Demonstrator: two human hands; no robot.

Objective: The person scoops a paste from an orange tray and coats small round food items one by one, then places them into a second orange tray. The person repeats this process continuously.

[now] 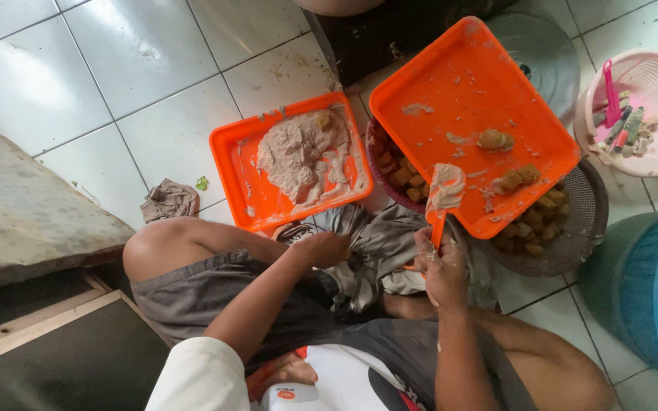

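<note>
My right hand [442, 268] grips the handle of an orange spatula [444, 190] whose blade is loaded with pale grey-pink paste, held over the near edge of a large orange tray [451, 84]. That tray carries a few browned pieces [495, 139] and smears. My left hand [321, 248] is curled against a grey cloth [382, 240] on my lap, just below a smaller orange tray [231, 164] heaped with the same paste [298, 152]. Whatever the left fingers hold is hidden.
A dark red bowl [378, 171] of fried brown cubes sits partly under the large tray. A metal mesh strainer [588, 217] of similar pieces lies right of it. A pink basket [649, 99], a blue basket [649, 289], a metal lid [546, 49], a crumpled rag [167, 202] and a stone slab [17, 205] surround me.
</note>
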